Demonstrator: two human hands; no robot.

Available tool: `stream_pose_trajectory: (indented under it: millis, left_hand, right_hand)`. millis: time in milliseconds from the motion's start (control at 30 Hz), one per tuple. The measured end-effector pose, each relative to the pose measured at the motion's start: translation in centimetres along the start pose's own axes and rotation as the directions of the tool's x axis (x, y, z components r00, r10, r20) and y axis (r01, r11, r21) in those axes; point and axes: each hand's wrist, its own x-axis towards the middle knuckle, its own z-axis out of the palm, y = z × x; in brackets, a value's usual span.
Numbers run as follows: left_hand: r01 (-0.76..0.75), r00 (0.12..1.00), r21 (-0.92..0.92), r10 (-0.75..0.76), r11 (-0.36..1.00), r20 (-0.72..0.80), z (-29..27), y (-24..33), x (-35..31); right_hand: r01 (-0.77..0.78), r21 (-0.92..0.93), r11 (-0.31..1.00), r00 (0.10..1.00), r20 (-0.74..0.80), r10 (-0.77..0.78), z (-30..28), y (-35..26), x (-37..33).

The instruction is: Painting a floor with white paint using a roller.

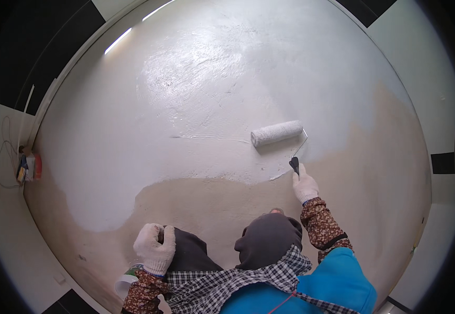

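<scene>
My right hand, in a white knit glove, grips the black handle of a paint roller. The roller's white sleeve lies on the floor at the edge of the wet white paint, to the right of centre. Bare beige floor lies between the painted area and me. My left hand, also gloved, rests on my left knee, fingers curled over the dark trouser cloth, holding nothing. Both forearms wear brown patterned sleeves.
A white paint pot stands on the floor by my left leg. Small boxes and a thin cable lie at the left wall. White walls with black bands curve around the floor. A checked scarf and a blue top fill the lower edge.
</scene>
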Motion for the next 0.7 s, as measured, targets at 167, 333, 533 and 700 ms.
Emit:
stream_pose_trajectory:
  millis: [167, 333, 533, 700]
  left_hand:
    - [0.179, 0.984, 0.035, -0.178, 0.983, -0.02, 0.7, 5.8, -1.4]
    - [0.326, 0.936, 0.037, -0.317, 0.945, -0.151, -1.6, 11.1, -6.2]
    - [0.662, 0.731, 0.015, -0.642, 0.749, -0.232, -4.1, 15.7, -13.1]
    - [0.773, 0.62, 0.014, -0.752, 0.634, -0.223, -1.8, 11.6, -13.4]
  right_hand:
    - [0.054, 0.132, 0.99, 0.991, -0.128, -0.037, -4.3, -6.9, 17.3]
    - [0.213, 0.089, 0.973, 0.956, -0.223, -0.189, -9.5, -15.8, 31.3]
    - [0.329, -0.069, 0.942, 0.926, -0.171, -0.336, -10.6, -24.1, 35.3]
    - [0.473, -0.134, 0.871, 0.88, 0.013, -0.476, -7.3, -17.7, 22.4]
